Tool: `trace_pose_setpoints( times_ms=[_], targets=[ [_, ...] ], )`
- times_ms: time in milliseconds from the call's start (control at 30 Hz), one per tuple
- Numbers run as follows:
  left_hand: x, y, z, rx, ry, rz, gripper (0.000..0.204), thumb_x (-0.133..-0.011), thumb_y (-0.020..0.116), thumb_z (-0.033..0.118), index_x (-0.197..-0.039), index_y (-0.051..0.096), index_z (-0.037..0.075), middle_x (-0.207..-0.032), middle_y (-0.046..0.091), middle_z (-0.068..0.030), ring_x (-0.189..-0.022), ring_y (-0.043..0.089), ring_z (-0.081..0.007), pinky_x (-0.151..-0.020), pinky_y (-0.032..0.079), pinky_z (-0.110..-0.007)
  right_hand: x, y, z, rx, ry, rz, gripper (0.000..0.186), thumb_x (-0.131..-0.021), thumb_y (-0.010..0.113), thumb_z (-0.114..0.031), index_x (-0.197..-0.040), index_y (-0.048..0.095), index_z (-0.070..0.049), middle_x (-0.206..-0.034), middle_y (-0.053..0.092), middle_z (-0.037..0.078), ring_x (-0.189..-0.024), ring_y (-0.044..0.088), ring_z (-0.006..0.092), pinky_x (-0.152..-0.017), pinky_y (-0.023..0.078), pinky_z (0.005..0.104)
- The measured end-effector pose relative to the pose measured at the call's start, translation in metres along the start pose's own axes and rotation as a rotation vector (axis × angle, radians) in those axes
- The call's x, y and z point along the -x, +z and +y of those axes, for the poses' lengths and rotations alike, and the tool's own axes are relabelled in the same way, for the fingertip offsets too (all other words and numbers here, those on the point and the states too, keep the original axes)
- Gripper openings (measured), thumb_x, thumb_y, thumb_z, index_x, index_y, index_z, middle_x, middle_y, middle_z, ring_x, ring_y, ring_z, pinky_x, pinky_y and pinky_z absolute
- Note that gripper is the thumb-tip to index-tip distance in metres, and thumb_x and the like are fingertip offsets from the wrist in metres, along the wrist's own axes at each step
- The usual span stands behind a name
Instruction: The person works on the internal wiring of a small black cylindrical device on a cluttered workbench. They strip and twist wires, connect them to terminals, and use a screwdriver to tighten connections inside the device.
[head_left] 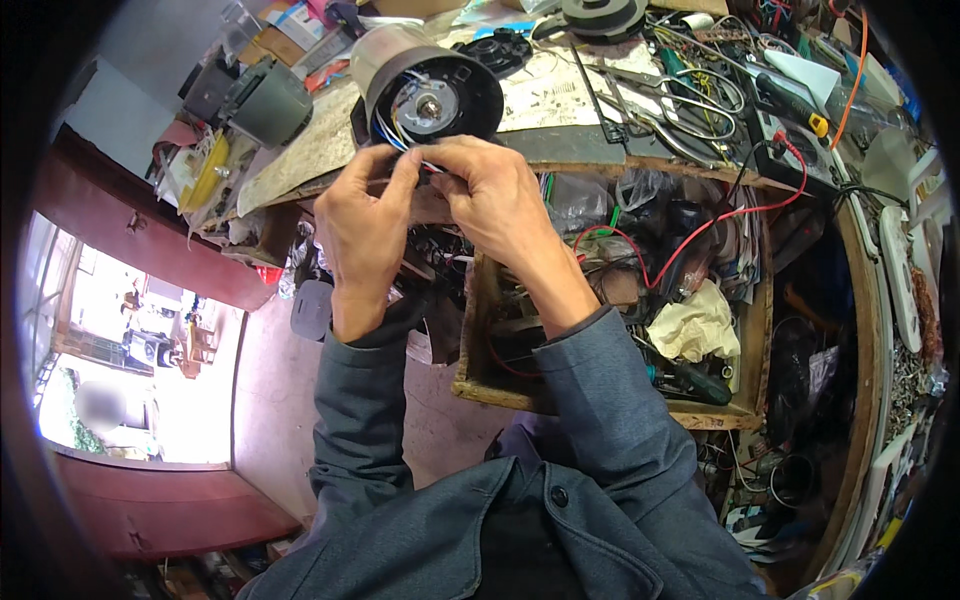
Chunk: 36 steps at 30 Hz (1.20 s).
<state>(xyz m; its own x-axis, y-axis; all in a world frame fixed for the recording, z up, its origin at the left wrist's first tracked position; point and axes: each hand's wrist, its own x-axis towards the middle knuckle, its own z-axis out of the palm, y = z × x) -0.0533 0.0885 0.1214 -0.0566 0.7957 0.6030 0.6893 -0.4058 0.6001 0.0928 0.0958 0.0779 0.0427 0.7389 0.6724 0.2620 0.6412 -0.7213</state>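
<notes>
Both hands were raised to the upper centre of the frame, fingertips meeting just below the open end of a round motor housing (484, 100). The left forearm rose almost vertically from the lower edge; the left hand (358, 225) stood with its back to the camera, fingers bent, thumb directed upward. The right forearm slanted up and to the left; the right hand (495, 195) was angled toward the left hand, index finger extended and thumb tucked beneath it.

Grip state: each hand held a thumb-and-finger pinch on the thin wires (387, 132). The exact contact points were partly hidden by the fingers.

Position of parts: the wires emerged at the lower left of the housing rim and ran down to the fingertips. The housing lay at upper centre on the workbench (290, 185), its open end toward the hands and its metal motor (425, 112) exposed. An open wooden drawer (482, 393) occupied the area right of centre, beneath the right forearm.
</notes>
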Motion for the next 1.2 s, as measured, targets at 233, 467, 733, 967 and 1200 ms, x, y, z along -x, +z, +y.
trace_pose_setpoints(
  times_ms=[233, 467, 733, 967, 1200],
  targets=[
    [0.003, 0.002, 0.001, -0.014, 0.054, 0.05, 0.023, -0.089, 0.077, 0.022, -0.098, 0.074, 0.001, -0.086, 0.074, -0.0154, -0.074, 0.072, -0.0244, -0.068, 0.054, -0.035, 0.0, 0.0, -0.003, -0.066, 0.018, -0.003, 0.033, -0.077, 0.06, -0.001, -0.107, 0.074, -0.004, -0.104, 0.072, 0.018, -0.096, 0.068, 0.0388, -0.085, 0.054, 0.045],
    [0.015, 0.009, 0.003, -0.142, 0.26, 0.164, 0.017, -0.085, 0.077, 0.01, -0.101, 0.072, 0.005, -0.104, 0.071, -0.0151, -0.092, 0.07, -0.0327, -0.077, 0.055, -0.039, -0.001, 0.002, 0.004, -0.024, -0.001, -0.074, 0.033, -0.08, 0.057, 0.002, -0.11, 0.07, 0.001, -0.105, 0.073, 0.015, -0.091, 0.07, 0.026, -0.084, 0.055, 0.0348],
    [0.025, 0.02, -0.001, -0.214, 0.35, 0.141, 0.022, -0.084, 0.074, 0.006, -0.105, 0.071, 0.006, -0.117, 0.071, -0.0098, -0.102, 0.066, -0.0326, -0.087, 0.054, -0.041, -0.002, 0.01, 0.007, -0.43, 0.14, 0.008, 0.043, -0.081, 0.052, 0.003, -0.123, 0.064, 0.003, -0.109, 0.071, 0.025, -0.099, 0.072, 0.0306, -0.089, 0.054, 0.0366],
    [0.031, 0.013, 0.001, -0.479, 0.528, 0.023, 0.029, -0.084, 0.07, 0.006, -0.113, 0.068, 0.006, -0.118, 0.071, -0.0075, -0.103, 0.062, -0.0356, -0.09, 0.051, -0.045, -0.003, 0.005, 0.007, -0.765, 0.364, -0.094, 0.026, -0.083, 0.06, -0.003, -0.109, 0.066, 0.001, -0.091, 0.067, 0.004, -0.078, 0.06, 0.0088, -0.067, 0.05, 0.0255],
    [0.023, 0.019, 0.011, -0.258, 0.533, 0.161, 0.021, -0.092, 0.068, 0.006, -0.112, 0.07, 0.002, -0.109, 0.073, -0.0151, -0.095, 0.071, -0.0324, -0.081, 0.056, -0.04, -0.006, 0.01, 0.011, -0.904, 0.502, 0.186, 0.018, -0.085, 0.074, -0.01, -0.083, 0.057, -0.005, -0.077, 0.058, 0.0, -0.066, 0.055, 0.0077, -0.058, 0.048, 0.0247]
  ],
)
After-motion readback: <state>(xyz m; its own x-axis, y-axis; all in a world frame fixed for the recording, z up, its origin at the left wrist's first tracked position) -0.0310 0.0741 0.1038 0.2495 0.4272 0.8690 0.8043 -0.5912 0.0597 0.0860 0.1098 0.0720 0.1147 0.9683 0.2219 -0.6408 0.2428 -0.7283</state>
